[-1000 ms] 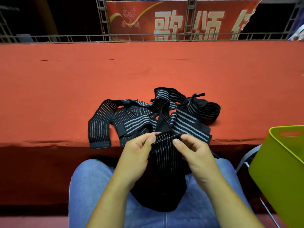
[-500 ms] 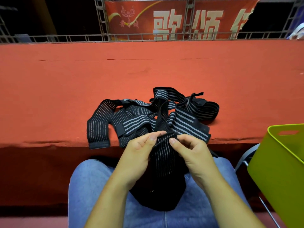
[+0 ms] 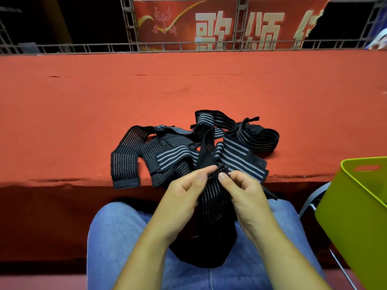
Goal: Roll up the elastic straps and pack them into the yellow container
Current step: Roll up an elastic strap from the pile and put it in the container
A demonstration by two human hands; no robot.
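Red-carpeted counter (image 3: 83, 111) across mid frame, front edge facing the viewer. Nearest, bottom centre: lap in blue jeans (image 3: 117, 237). On the lap, black slack of one elastic strap (image 3: 211, 197), bunched between the thighs, then rising to the counter edge and on into the pile.

Left hand (image 3: 180, 197): thumb and forefinger pinching the small rolled bit of that strap, other fingers curled. Right hand (image 3: 245, 195): same pinch on the roll from the right of frame, remaining fingers curled in. Fingertips of both hands close together over the roll, level with the counter edge.

Just beyond the hands, on the counter near its front edge: tangled pile of straps (image 3: 171, 151), black with grey stripes, all unrolled, one end overhanging the edge at left of the pile.

Lower right of frame: yellow container (image 3: 345, 227), off the counter, beside the right knee, handle slot visible in its far wall. Grey chair frame (image 3: 312, 197) just left of it.

Far, top of frame: metal truss (image 3: 129, 24), red banner (image 3: 188, 19) with pale characters behind it.
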